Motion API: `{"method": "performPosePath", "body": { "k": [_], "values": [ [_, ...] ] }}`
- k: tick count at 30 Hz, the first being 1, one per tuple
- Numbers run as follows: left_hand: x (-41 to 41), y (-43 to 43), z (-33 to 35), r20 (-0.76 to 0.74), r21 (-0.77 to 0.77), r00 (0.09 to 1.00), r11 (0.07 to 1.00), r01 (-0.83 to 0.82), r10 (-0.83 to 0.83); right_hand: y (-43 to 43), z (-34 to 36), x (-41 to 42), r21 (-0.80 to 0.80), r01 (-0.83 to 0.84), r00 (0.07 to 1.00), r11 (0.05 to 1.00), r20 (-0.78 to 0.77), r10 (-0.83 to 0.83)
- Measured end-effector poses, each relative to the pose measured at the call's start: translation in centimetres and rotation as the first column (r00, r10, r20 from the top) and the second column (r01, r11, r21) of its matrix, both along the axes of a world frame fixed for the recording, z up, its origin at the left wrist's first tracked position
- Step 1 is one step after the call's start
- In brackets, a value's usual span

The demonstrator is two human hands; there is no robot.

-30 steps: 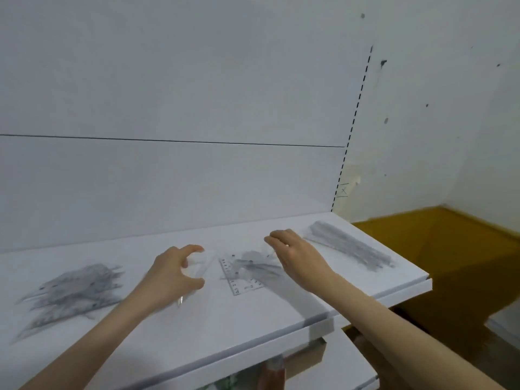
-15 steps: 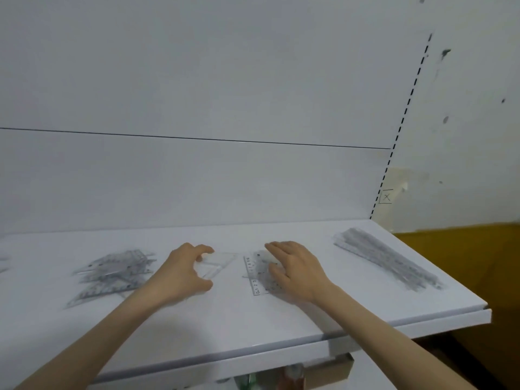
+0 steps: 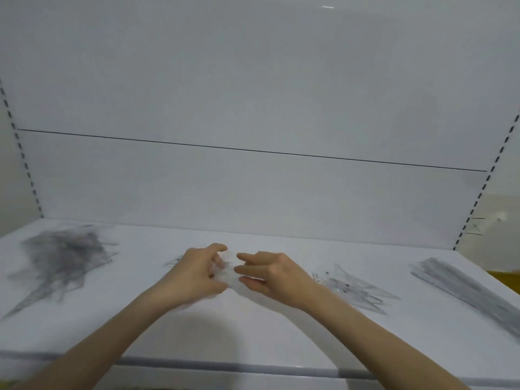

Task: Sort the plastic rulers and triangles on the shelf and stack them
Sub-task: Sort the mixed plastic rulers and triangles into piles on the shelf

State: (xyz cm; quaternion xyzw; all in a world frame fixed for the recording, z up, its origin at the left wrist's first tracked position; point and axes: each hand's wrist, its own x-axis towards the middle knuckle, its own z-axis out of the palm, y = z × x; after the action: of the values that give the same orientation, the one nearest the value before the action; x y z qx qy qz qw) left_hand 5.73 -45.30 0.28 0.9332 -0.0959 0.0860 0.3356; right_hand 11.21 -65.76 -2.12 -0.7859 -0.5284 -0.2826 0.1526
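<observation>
Nearest, the grey front lip of the white shelf [image 3: 253, 333] crosses the whole view, and two bare forearms reach over it toward the middle of the board. The left hand [image 3: 197, 274] and the right hand [image 3: 275, 277] meet there, almost touching, with a clear plastic piece [image 3: 228, 273] held between them just above the shelf surface. The left hand's fingers curl round the piece's left end. The right hand takes its right edge between nearly straight fingers above and the thumb below. Blur hides whether the piece is a ruler or a triangle.

Just right of the right wrist, a small loose heap of clear triangles [image 3: 354, 288] lies flat, their points spread at different angles. Behind the left hand, a pale corner of one more flat piece [image 3: 173, 261] shows. Well to the right, a straight stack of rulers [image 3: 464, 288] runs diagonally toward the near right edge. Well to the left, a larger fanned pile of triangles [image 3: 64, 260] reaches back toward the far left corner.

Farthest, the white back panel [image 3: 253, 192] rises behind the shelf, crossed by a thin dark seam and flanked by slotted uprights [image 3: 478, 198].
</observation>
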Motion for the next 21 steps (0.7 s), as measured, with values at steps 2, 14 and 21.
{"method": "performPosePath", "body": {
  "k": [2,14,21],
  "values": [
    [-0.2,3.2,0.4,0.046,0.027,0.997,0.998,-0.056,0.055,2.8,0.3,1.2,-0.004,-0.003,0.999,1.0,0.041,0.003],
    [-5.1,24.8,1.9,0.196,0.135,0.879,0.876,-0.464,0.435,10.4,-1.1,6.5,-0.229,0.375,0.897,0.898,-0.155,-0.414],
    [-5.5,33.7,2.1,0.134,0.106,0.862,0.858,-0.502,0.488,16.5,1.3,4.9,-0.066,0.422,0.893,0.904,-0.141,-0.427]
  ]
}}
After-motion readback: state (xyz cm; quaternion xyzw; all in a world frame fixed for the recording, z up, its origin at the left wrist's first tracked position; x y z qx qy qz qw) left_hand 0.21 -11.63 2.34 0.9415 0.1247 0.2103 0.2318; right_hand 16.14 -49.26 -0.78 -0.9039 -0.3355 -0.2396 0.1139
